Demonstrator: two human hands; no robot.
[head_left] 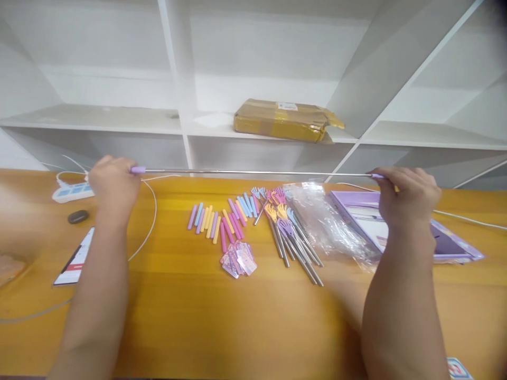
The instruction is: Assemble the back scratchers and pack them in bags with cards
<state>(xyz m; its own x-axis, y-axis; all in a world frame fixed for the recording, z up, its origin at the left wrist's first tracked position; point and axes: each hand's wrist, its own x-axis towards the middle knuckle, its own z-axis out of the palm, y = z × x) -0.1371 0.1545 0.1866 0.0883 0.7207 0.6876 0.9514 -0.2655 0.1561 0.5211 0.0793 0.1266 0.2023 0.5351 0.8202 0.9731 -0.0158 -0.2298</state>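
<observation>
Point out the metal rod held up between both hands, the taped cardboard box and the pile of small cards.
Metal rod (pixel 257 172): head view, middle of its shaft.
Cardboard box (pixel 283 121): head view, middle of its taped surface.
Small cards (pixel 238 259): head view, middle of the pile.

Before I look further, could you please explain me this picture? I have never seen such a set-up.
There is no machine here, only a person's two bare hands. The single picture comes from a camera worn on the head, looking forward and down. The left grip and right grip hold a thin metal rod between them, purple at both ends. On the wooden table lie coloured sticks, small cards, shorter rods with hand-shaped heads, clear plastic and a purple box. Behind, a cardboard package rests on a white shelf.
</observation>
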